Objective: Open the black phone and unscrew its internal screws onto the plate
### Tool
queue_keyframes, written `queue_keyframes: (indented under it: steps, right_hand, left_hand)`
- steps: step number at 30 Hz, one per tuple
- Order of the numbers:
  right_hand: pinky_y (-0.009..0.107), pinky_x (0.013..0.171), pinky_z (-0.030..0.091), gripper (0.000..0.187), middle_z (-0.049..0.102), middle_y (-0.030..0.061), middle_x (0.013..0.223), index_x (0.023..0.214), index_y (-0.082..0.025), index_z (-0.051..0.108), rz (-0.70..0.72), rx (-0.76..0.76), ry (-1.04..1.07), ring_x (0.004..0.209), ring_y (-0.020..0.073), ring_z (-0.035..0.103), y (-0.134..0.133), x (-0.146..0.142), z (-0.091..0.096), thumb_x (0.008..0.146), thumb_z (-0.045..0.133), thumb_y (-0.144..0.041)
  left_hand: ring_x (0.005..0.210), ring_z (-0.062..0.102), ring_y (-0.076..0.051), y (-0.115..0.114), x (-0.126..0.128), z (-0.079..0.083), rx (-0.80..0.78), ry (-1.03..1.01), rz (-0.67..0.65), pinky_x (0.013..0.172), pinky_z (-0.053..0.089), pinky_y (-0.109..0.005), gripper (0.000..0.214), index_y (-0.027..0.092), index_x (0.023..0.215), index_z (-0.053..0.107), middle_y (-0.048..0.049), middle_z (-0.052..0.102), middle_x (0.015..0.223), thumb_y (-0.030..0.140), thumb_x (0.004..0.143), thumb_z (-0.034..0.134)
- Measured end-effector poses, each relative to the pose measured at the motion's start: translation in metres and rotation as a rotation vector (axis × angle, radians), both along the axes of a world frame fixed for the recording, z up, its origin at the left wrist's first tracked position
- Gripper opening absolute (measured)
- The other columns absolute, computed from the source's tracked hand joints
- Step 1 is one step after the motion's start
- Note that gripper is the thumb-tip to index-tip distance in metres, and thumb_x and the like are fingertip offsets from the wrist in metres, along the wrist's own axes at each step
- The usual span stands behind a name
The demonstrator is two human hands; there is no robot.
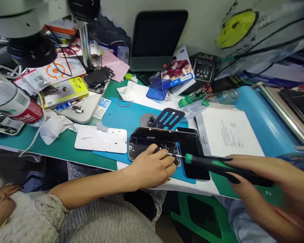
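Observation:
In the head view, an opened phone (pixel 142 148) lies near the table's front edge, its screen panel (pixel 164 134) tilted up along the far side. My left hand (pixel 154 165) rests on the phone's near side, fingers bent over its inner parts. My right hand (pixel 273 189), partly blurred, is closed on a black and green screwdriver (pixel 218 164). The screwdriver's metal shaft points left, its tip close to my left fingers; whether it touches a screw is hidden. A dark flat panel (pixel 194 162) lies right of the phone, and a white perforated plate (pixel 101 139) to its left.
Under the phone lies a blue mat (pixel 139 109). Behind stand a tablet-like screen (pixel 158 37) and several green-handled tools (pixel 194 98). A microscope head (pixel 31 44) overhangs the left, above a bottle (pixel 22 104). Another person's hands (pixel 5 199) are at far left; a green stool (pixel 202 216) is below.

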State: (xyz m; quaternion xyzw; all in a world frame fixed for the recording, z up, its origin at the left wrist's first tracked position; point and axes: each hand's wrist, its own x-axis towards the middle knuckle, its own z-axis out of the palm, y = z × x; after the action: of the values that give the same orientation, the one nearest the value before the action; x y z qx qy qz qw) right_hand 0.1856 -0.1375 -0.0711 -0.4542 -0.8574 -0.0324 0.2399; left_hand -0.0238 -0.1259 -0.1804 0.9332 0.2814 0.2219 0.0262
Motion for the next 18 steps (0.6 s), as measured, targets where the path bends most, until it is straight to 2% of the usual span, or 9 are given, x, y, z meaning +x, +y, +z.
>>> queue_keyframes:
  steps: [3,6,8,10,12,16,18]
  right_hand:
    - [0.025,0.067,0.058,0.024,0.073,0.0055,0.089,0.104,-0.022,0.061,0.106,0.127,0.039,0.075,0.0191,0.072,0.006,-0.045,-0.008,0.083,0.068,-0.010]
    - [0.028,0.075,0.062,0.024,0.072,0.0049,0.097,0.109,-0.022,0.059,0.118,0.054,0.191,0.082,0.0193,0.072,0.012,-0.075,-0.022,0.087,0.064,-0.014]
    - [0.030,0.076,0.063,0.025,0.071,0.0059,0.098,0.110,-0.020,0.059,0.137,-0.019,0.263,0.083,0.0191,0.072,0.014,-0.083,-0.030,0.086,0.065,-0.015]
    - [0.030,0.075,0.063,0.027,0.071,0.0069,0.098,0.109,-0.019,0.059,0.160,-0.060,0.281,0.083,0.0186,0.072,0.016,-0.087,-0.035,0.084,0.067,-0.013]
    - [0.030,0.074,0.063,0.026,0.071,0.0072,0.096,0.107,-0.019,0.060,0.165,-0.068,0.298,0.082,0.0187,0.072,0.019,-0.090,-0.037,0.083,0.068,-0.013]
    - [0.029,0.071,0.062,0.021,0.071,0.0056,0.091,0.102,-0.020,0.059,0.187,-0.124,0.304,0.080,0.0185,0.072,0.025,-0.104,-0.039,0.084,0.067,-0.013]
    - [0.028,0.071,0.062,0.021,0.072,0.0058,0.091,0.101,-0.020,0.059,0.216,-0.148,0.295,0.082,0.0185,0.072,0.028,-0.111,-0.039,0.083,0.066,-0.011]
  left_hand:
    - [0.099,0.056,-0.021,-0.008,0.002,-0.005,0.005,-0.012,0.047,0.090,0.039,-0.041,0.022,0.015,0.109,0.063,-0.0089,0.063,0.108,0.027,0.096,0.050]
    - [0.112,0.053,-0.024,-0.024,-0.009,-0.007,0.103,-0.049,0.067,0.095,0.038,-0.040,0.024,0.013,0.113,0.063,-0.0118,0.061,0.118,0.026,0.095,0.053]
    - [0.117,0.052,-0.024,-0.036,-0.026,-0.007,0.142,-0.157,0.050,0.099,0.037,-0.040,0.018,0.014,0.104,0.066,-0.0097,0.063,0.118,0.024,0.094,0.054]
    - [0.106,0.057,-0.020,-0.048,-0.048,-0.006,0.104,-0.303,0.064,0.087,0.040,-0.036,0.014,0.014,0.088,0.065,-0.0058,0.067,0.106,0.025,0.092,0.057]
    - [0.092,0.060,-0.017,-0.055,-0.072,-0.003,0.049,-0.417,0.205,0.077,0.038,-0.036,0.010,0.014,0.084,0.063,-0.0021,0.069,0.093,0.022,0.089,0.060]
    - [0.086,0.060,-0.018,-0.056,-0.111,0.005,0.027,-0.530,0.619,0.080,0.036,-0.040,0.005,0.019,0.088,0.064,0.0002,0.070,0.084,0.019,0.085,0.068]
    - [0.086,0.061,-0.020,-0.054,-0.120,0.008,0.032,-0.553,0.712,0.080,0.036,-0.040,0.007,0.021,0.089,0.065,-0.0012,0.070,0.084,0.020,0.085,0.069]
